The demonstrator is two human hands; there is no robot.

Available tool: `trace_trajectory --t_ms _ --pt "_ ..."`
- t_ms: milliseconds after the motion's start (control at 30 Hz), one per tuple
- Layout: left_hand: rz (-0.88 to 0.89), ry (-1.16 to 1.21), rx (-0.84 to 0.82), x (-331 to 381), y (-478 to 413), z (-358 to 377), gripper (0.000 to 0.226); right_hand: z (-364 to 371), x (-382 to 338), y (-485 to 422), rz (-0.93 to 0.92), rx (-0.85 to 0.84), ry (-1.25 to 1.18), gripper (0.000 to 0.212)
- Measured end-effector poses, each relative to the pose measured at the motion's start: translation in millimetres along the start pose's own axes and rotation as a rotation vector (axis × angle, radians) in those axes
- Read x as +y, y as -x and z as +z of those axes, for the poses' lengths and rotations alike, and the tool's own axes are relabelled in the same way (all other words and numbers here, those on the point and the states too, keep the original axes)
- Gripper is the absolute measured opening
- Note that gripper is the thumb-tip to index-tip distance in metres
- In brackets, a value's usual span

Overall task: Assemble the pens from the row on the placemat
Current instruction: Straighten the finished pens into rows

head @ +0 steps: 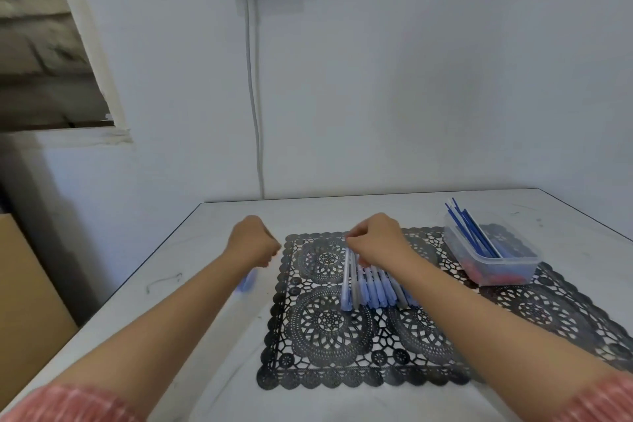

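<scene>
2 arms outstretched: left hand curled, contents unclear; right hand seemingly pinching a pen.

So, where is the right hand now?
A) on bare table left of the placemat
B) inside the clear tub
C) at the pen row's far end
C: the right hand curls its fingers over the far ends of the pens on the placemat.

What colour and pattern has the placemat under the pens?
The placemat is black lace-like openwork; head view.
</scene>
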State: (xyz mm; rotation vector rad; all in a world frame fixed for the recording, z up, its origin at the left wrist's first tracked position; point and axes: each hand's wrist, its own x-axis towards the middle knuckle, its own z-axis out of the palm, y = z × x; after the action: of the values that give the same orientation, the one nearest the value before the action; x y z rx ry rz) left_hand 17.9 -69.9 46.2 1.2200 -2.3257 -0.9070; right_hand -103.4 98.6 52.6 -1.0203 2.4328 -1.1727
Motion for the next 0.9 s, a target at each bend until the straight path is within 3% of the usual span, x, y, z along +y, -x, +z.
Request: trace_trajectory --t_ms 133,367,500,733,900 --pt "-0.033 -0.158 0.1 -29.5 -22.4 -24.7 0.018 38.7 -30.1 -6.8 0.008 -0.118 -0.141 0.009" --pt "-0.115 -0.257 0.067 -61.0 -30.1 -28.0 0.025 110.0 -56.4 -21.5 0.078 -0.193 -0.239 0.019" --pt "-0.16 -0.219 -0.019 -67.6 -29.9 -25.2 0.026 132.6 -61.4 -32.3 0.076 -0.165 -0.165 0.008" --pt "-0.174 -0.27 -0.037 -72.1 -34.1 -24.7 0.022 147.0 -65.2 -41.7 -0.001 -0.119 0.054 0.028" --pt "-0.178 -0.279 -0.052 -73.9 -39.2 -25.1 0.021 149.9 -66.7 -45.7 0.001 -0.142 0.151 0.031"
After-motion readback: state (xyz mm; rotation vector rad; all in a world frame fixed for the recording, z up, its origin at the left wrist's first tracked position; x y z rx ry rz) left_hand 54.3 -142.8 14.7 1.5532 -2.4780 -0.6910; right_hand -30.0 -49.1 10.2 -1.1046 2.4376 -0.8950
